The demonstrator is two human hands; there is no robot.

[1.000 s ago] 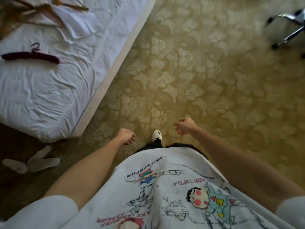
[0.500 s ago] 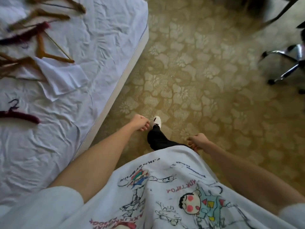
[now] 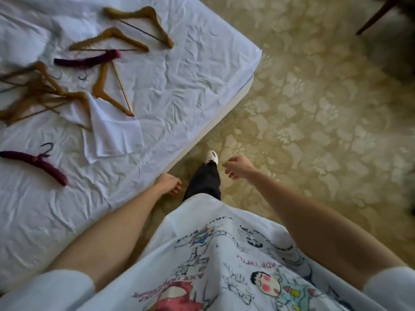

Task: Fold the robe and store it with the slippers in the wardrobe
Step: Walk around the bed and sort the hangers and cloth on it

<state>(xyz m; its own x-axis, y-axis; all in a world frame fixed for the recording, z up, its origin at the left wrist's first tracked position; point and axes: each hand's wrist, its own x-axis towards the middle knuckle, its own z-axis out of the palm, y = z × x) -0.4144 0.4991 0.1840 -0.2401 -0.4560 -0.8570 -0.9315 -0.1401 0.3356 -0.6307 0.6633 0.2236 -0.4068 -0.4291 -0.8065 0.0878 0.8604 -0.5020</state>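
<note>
While both hands [image 3: 168, 184] [image 3: 238, 167] hang with fingers loosely curled and empty, hangers [image 3: 125, 32] and a cloth [image 3: 112, 135] litter the bed [image 3: 190, 81].

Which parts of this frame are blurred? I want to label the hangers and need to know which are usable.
Head view: the wooden hangers at the left edge are smeared by motion; the padded maroon hanger and white cloth are fairly sharp; the top right corner is dark and soft; wide-angle bending curves the bed edge.
</note>
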